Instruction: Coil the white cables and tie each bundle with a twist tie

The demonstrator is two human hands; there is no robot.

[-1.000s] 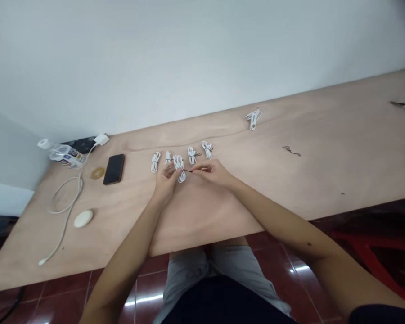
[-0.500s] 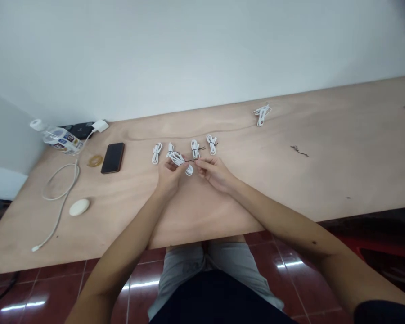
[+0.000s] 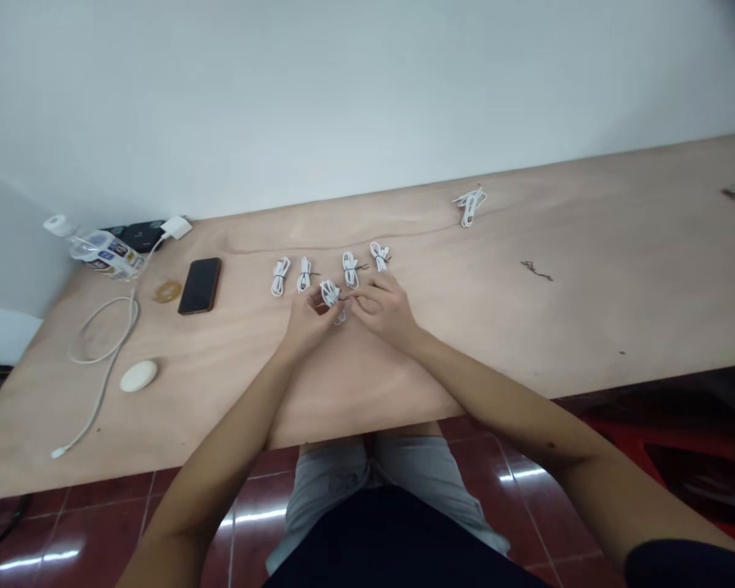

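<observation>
My left hand (image 3: pixel 311 320) is closed around a coiled white cable (image 3: pixel 329 292), whose lower loop pokes out below the fingers. Pinched in my right hand (image 3: pixel 385 309) is the end of a dark twist tie (image 3: pixel 345 298) that runs to the coil. The two hands nearly touch above the table. Just beyond them lie several bundled white cables, among them a bundle (image 3: pixel 280 277) at the left, one (image 3: pixel 350 269) behind my fingers and one (image 3: pixel 380 256) at the right. Dark ties circle these bundles.
On the wooden table (image 3: pixel 367 392) stand or lie a phone (image 3: pixel 199 286), a yellow tape roll (image 3: pixel 167 291), a tilted bottle (image 3: pixel 107 251), a long white cable (image 3: pixel 107 380) and a cream round object (image 3: pixel 139 376). Farther right are another white cable (image 3: pixel 469 207) and loose dark ties (image 3: pixel 536 271).
My right hand has turned and its fingers have curled closer to the coil. The held cable now sits more upright in my left hand. The view has shifted slightly.
</observation>
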